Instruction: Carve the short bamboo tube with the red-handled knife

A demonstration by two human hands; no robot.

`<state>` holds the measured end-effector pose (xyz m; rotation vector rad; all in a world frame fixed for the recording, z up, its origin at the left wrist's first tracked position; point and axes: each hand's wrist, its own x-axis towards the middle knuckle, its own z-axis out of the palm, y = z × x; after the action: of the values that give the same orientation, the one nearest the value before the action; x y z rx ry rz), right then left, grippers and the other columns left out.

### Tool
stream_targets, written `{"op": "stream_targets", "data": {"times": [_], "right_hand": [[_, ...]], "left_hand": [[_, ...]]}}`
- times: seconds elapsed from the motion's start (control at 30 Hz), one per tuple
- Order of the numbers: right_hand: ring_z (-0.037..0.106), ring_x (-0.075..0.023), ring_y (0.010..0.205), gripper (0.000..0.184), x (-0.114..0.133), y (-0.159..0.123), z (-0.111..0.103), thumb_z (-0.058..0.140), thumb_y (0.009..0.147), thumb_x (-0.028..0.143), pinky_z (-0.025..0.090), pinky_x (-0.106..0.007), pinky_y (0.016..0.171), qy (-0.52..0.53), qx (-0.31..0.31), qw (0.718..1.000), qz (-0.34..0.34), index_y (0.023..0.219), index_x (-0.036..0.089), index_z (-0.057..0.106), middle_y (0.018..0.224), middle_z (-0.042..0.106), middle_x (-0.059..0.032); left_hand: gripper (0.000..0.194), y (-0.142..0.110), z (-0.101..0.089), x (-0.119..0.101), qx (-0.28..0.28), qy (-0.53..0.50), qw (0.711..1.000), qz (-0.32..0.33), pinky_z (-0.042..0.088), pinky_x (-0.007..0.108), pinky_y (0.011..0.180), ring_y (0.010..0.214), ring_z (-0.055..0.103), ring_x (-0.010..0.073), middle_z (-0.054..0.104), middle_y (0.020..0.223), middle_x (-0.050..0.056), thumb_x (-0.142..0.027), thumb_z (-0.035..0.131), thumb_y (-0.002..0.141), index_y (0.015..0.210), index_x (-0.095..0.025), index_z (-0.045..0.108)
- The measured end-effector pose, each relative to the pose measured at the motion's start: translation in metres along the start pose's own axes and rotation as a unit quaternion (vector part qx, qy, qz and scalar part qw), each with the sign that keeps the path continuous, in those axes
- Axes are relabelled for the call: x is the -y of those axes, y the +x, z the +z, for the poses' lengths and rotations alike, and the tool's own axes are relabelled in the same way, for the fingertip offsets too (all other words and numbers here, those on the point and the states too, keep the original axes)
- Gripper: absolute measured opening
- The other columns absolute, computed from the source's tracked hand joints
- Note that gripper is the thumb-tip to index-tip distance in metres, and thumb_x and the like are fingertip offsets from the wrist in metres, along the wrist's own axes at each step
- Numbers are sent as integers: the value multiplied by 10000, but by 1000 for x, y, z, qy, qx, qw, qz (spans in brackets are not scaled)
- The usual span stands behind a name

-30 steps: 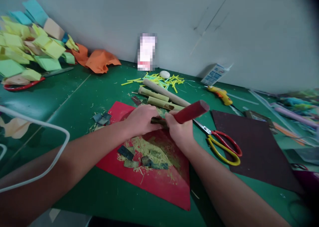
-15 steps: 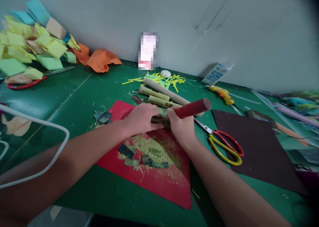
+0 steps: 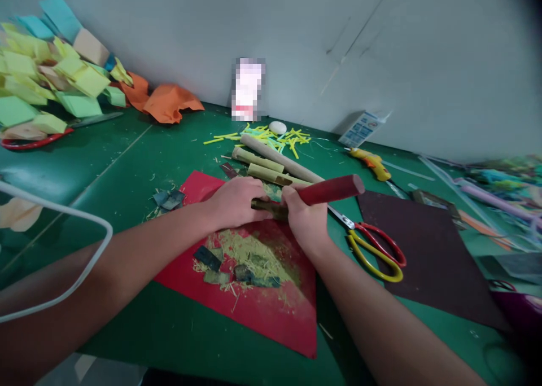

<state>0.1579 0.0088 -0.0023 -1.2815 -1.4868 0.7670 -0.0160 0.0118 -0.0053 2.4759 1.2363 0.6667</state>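
Both bare forearms (image 3: 156, 248) are angled inward; the left grip (image 3: 237, 202) is curled downward, the right grip (image 3: 308, 221) clenched close beside it.

Orange paper (image 3: 171, 101): crumpled, beside folded papers (image 3: 90, 80).
Glue gun (image 3: 373, 161): yellow, on green tabletop (image 3: 131, 185).
Small carton (image 3: 359, 130): blue-and-white, near grey wall (image 3: 190, 30).

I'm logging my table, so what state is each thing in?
Left hand: closed on bamboo-like piece
Right hand: closed on red handle
Red sheet: littered with shavings
Red-yellow scissors: blade tips hidden
Glue gun: lying, power unclear
Phone: upright, lit
Orange paper: crumpled
Brown sheet: flat
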Motion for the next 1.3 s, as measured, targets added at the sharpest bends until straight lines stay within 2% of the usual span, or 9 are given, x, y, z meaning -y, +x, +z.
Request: {"op": "stream_targets", "data": {"times": [0.47,0.73,0.87,0.97,1.03,1.17,1.3], "right_hand": [[362,-111,536,271,4,2,0,550,732,262,328,-292,545,13,27,1000,4,524,234,380,510,381,49],[383,-122,558,267,3,0,3,557,741,313,348,-306,580,-33,30,999,-19,532,231,413,529,393,48],[385,-128,545,259,4,-2,4,550,723,314,365,-318,592,-67,52,995,-43,517,237,412,519,395,40],[385,-133,537,265,4,-2,3,541,713,300,350,-316,560,-52,67,996,-38,503,242,391,508,394,36],[385,-132,536,265,4,-2,2,540,709,289,334,-309,541,-26,65,997,-23,501,243,383,507,401,37],[376,-122,537,265,4,1,2,531,708,258,338,-306,564,1,16,1000,-10,498,240,370,493,377,48],[387,-124,543,265,4,3,4,539,716,270,337,-305,561,-2,19,1000,-4,503,238,385,497,402,46]], "left_hand": [[269,-1,3,0,-8,10,1000,9,429,330,750,854,599,206,642,831,40,-455,695,844,839,-186,703],[294,0,0,1,6,7,1000,15,436,336,766,867,599,211,637,850,51,-458,668,871,846,-166,694],[279,1,-2,3,19,-14,1000,16,436,331,764,866,600,210,628,862,58,-432,664,874,845,-155,691],[275,2,-3,2,22,-28,999,7,421,319,732,844,596,201,623,852,53,-431,664,874,847,-159,701],[260,2,-4,0,22,-35,999,-8,408,310,710,819,590,192,617,828,44,-424,669,871,832,-170,709],[233,2,-3,-1,11,-37,999,-25,408,313,716,823,587,192,608,808,35,-416,706,842,823,-184,720],[234,1,0,1,5,-41,999,-14,423,327,736,845,597,197,621,836,36,-421,709,837,848,-188,728]]}}
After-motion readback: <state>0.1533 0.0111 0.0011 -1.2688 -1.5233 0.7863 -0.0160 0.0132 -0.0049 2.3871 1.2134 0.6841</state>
